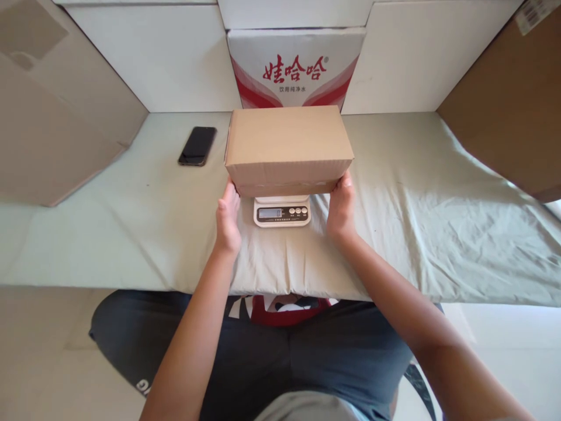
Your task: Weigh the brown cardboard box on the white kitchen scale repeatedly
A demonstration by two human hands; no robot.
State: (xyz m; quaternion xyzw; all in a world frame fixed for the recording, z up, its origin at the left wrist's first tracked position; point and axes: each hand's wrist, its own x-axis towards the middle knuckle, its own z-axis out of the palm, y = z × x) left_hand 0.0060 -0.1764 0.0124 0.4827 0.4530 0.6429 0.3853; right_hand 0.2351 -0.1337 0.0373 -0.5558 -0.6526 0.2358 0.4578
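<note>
Between my two hands is a closed brown cardboard box (289,140), held over a small white digital kitchen scale (281,213). My left hand (228,216) grips the box's lower left corner, its fingers partly hidden by the box. At the lower right corner, my right hand (342,204) has hold of it too, with most fingers out of sight underneath or behind. The scale's display appears to read 0, and the box covers its weighing plate. Whether the box touches the plate cannot be seen.
A black smartphone (197,146) lies on the pale green cloth (175,234) left of the box. Large cardboard boxes (56,117) stand at both sides. Against the white back panels (394,58) is a white carton with red lettering (298,67).
</note>
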